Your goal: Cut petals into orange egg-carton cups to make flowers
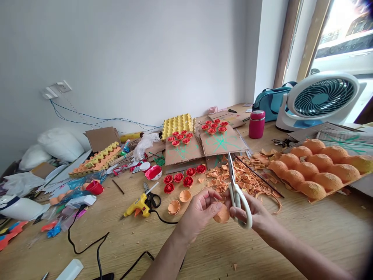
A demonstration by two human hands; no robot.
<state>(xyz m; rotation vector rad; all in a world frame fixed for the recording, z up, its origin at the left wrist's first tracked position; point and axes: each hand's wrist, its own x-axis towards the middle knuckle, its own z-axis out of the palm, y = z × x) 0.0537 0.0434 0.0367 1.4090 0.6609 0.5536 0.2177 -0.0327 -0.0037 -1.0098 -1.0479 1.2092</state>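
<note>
My left hand (pixel 201 210) pinches an orange egg-carton cup (pixel 222 215) between thumb and fingers. My right hand (pixel 247 212) grips white-handled scissors (pixel 237 194), their blades pointing up and away from me. The fingers of both hands meet close to the cup, and part of it is hidden by them. Just left of my left hand lie two cut orange cups (pixel 185 196) on the wooden table. Behind them sit several red paper-pulp roses (pixel 188 181). Orange carton scraps (pixel 247 175) are heaped beyond the scissors.
A yellow glue gun (pixel 140 206) with a black cord lies beside black scissors (pixel 153 197). Two cardboard panels (pixel 223 144) carry red flowers and green drawn stems. On the right are an orange egg carton (pixel 317 167), a magenta flask (pixel 257 124) and a white fan (pixel 320 97).
</note>
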